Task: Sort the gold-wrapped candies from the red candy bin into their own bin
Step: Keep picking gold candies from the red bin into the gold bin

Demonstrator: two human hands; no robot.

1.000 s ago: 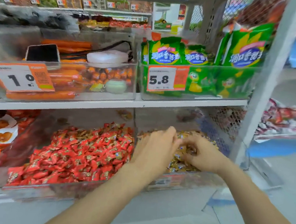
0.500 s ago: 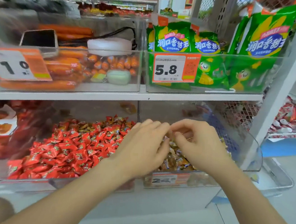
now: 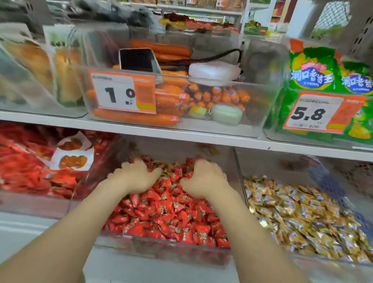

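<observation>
The clear red candy bin (image 3: 180, 252) sits on the lower shelf, heaped with red-wrapped candies (image 3: 167, 215). A few gold-wrapped candies (image 3: 167, 167) show among the red ones at the back of the heap. My left hand (image 3: 135, 176) lies on the back of the heap with its fingers spread. My right hand (image 3: 205, 180) is beside it, knuckles up, its fingers bent down into the candies and hidden. To the right stands the clear bin of gold-wrapped candies (image 3: 303, 218), with neither hand in it.
The upper shelf edge (image 3: 181, 134) overhangs the bins just above my hands. On it stand a clear bin of orange sausages (image 3: 134, 117) with a phone (image 3: 138, 59) on top, and green snack bags (image 3: 331, 74). Red packets (image 3: 20, 165) fill the bin at left.
Both hands have moved left, out of the gold candy bin and into the back of the red candy bin. The view has shifted left and closer.
</observation>
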